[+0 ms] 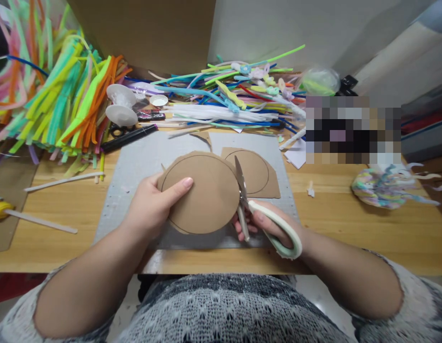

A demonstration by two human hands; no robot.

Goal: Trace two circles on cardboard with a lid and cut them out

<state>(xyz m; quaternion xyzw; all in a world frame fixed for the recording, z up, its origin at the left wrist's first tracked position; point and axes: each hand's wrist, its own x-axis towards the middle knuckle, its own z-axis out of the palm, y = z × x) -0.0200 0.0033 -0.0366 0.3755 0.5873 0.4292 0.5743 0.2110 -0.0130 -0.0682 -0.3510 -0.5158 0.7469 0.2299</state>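
Note:
My left hand [159, 196] grips a brown cardboard disc [206, 195] by its left side, thumb on top and fingers underneath. A dark drawn line runs near the disc's edge. In my right hand [271, 224] is a pair of scissors [278, 227] with pale handles. Its blades are parted at the disc's right edge. Behind the blades, a second piece of cardboard [265, 183] with a drawn circle lies on the grey cutting mat [111, 209]. A small cardboard scrap [203, 138] rests at the mat's far side.
Bundles of colourful pipe cleaners [68, 95] crowd the back left, with more pipe cleaners [221, 90] along the back. A white spool [121, 105] and a black marker [129, 138] sit behind the mat. At right stands a fuzzy pastel bundle [378, 186] on the wooden table [328, 228].

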